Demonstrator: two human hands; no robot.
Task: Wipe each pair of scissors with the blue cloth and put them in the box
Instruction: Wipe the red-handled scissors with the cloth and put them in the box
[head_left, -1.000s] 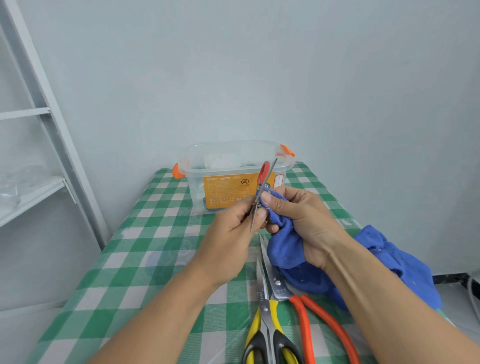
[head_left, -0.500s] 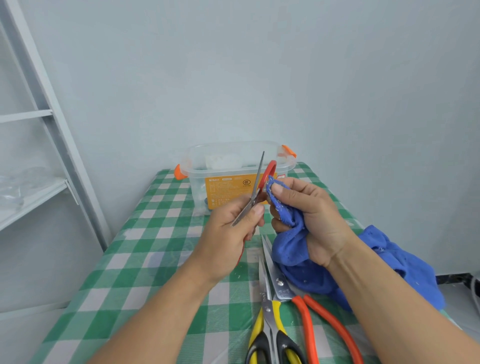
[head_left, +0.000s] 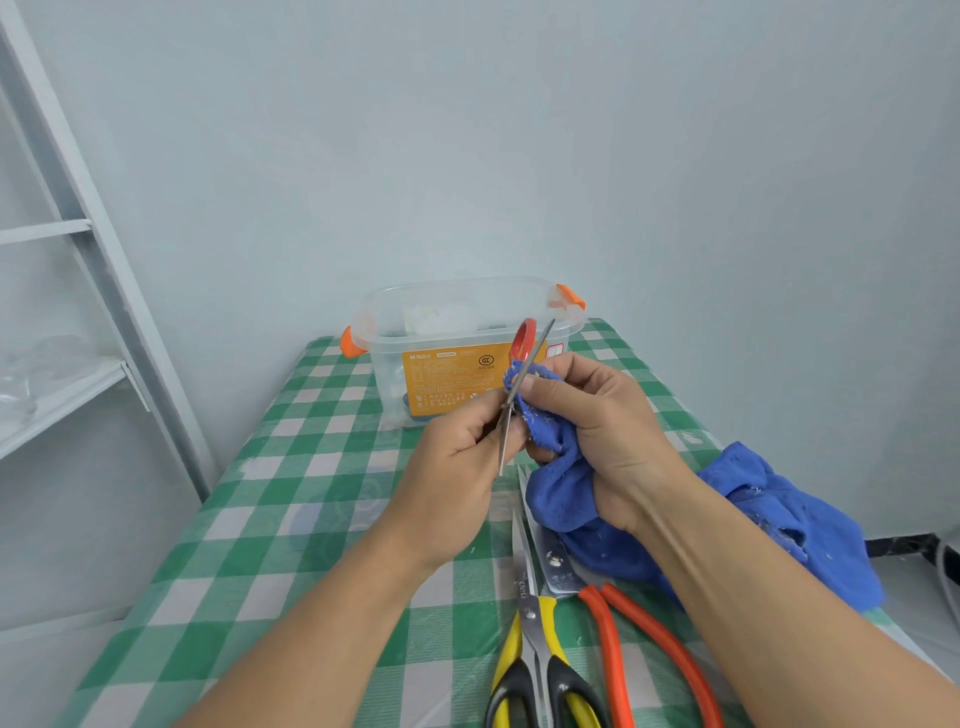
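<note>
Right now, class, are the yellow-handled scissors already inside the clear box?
No: the yellow-handled scissors lie on the checked tablecloth beside the orange-handled scissors, apart from the clear box.

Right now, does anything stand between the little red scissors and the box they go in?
Nothing visible does: the left hand holds the red scissors up just before the box, which shows no lid.
</note>
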